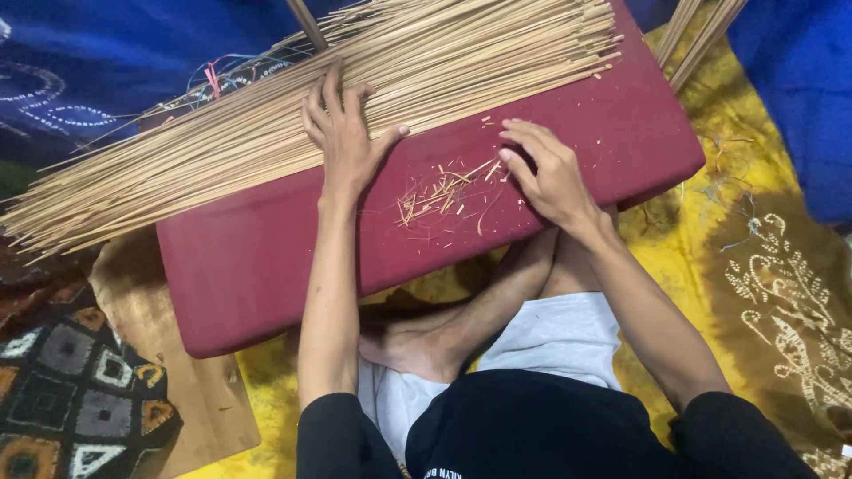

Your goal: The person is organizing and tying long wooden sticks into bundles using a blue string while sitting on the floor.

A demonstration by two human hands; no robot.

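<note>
A dark red cushion-like board [266,257] lies across my lap. A wide heap of thin pale bamboo sticks [266,115] spreads over its far side and off to the left. My left hand [342,133] lies flat on the sticks, fingers spread. My right hand [550,173] rests on the bare red surface, fingers curled down beside a small scatter of broken stick chips [439,195]. Neither hand grips anything that I can see.
A yellow patterned cloth [754,257] covers the floor on the right. Blue fabric [89,62] lies behind. A wooden board [169,355] and a patchwork mat [62,390] sit at the left. More sticks [701,31] poke in at the top right. My crossed legs are under the board.
</note>
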